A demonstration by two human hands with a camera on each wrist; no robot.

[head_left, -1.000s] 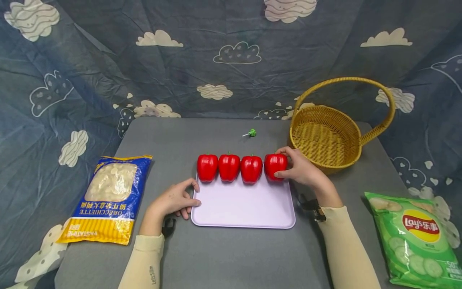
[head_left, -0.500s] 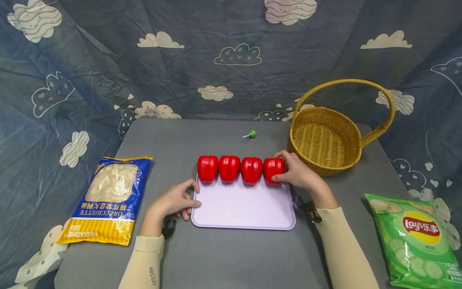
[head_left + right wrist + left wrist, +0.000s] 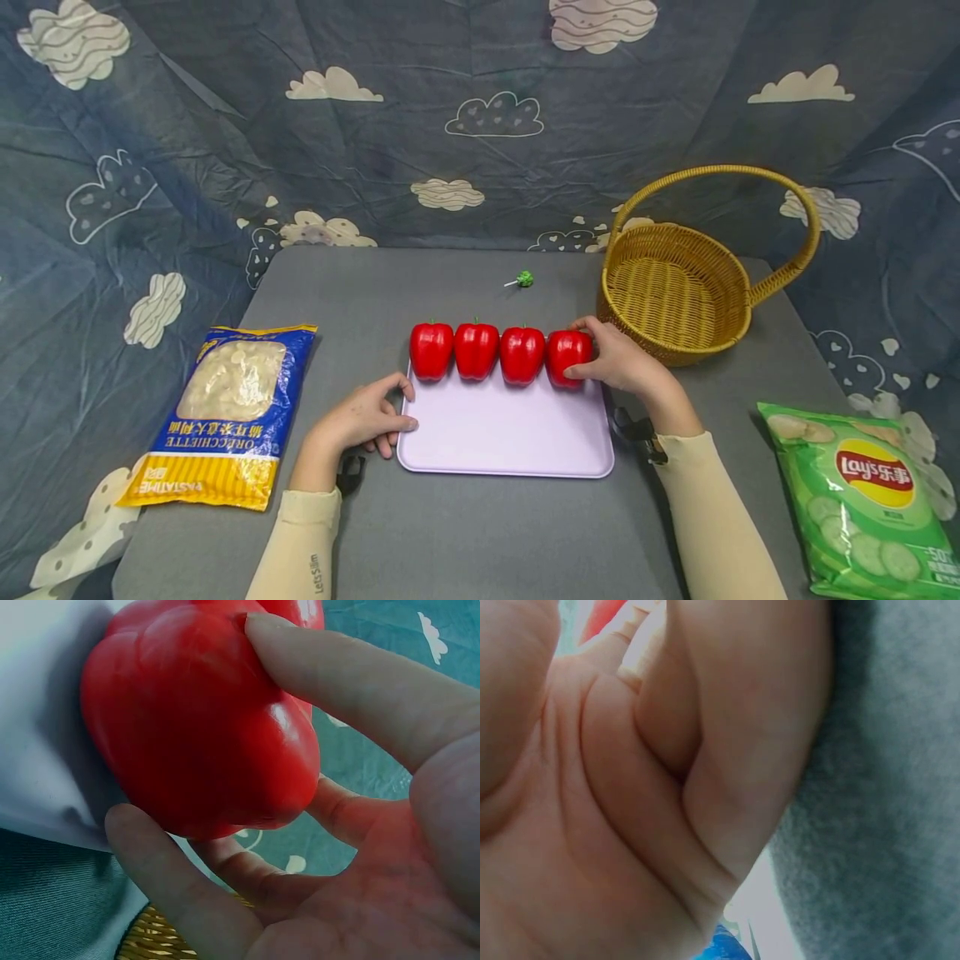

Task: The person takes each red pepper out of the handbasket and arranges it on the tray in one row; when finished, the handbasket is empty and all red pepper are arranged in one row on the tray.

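Several glossy red bell peppers stand in a row along the far edge of a pale lilac tray (image 3: pixel 506 442). My right hand (image 3: pixel 626 358) grips the rightmost bell pepper (image 3: pixel 568 354), thumb on its near side and fingers behind it. In the right wrist view this bell pepper (image 3: pixel 195 720) sits right against the tray (image 3: pixel 45 735). Another bell pepper (image 3: pixel 522 354) stands close on its left. At the tray's left rim, my left hand (image 3: pixel 367 412) holds the edge with thumb and index finger. The left wrist view shows mostly the palm (image 3: pixel 592 825) and curled fingers.
A wicker basket (image 3: pixel 675 350) with a tall handle stands behind my right hand. A small green lollipop (image 3: pixel 524 279) lies beyond the tray. A blue-and-yellow pasta bag (image 3: pixel 225 417) is on the left, a green chip bag (image 3: pixel 862 500) on the right.
The right hand has brought the rightmost bell pepper slightly left and nearer, closing the gap to its neighbour. The left hand stays at the tray's rim.
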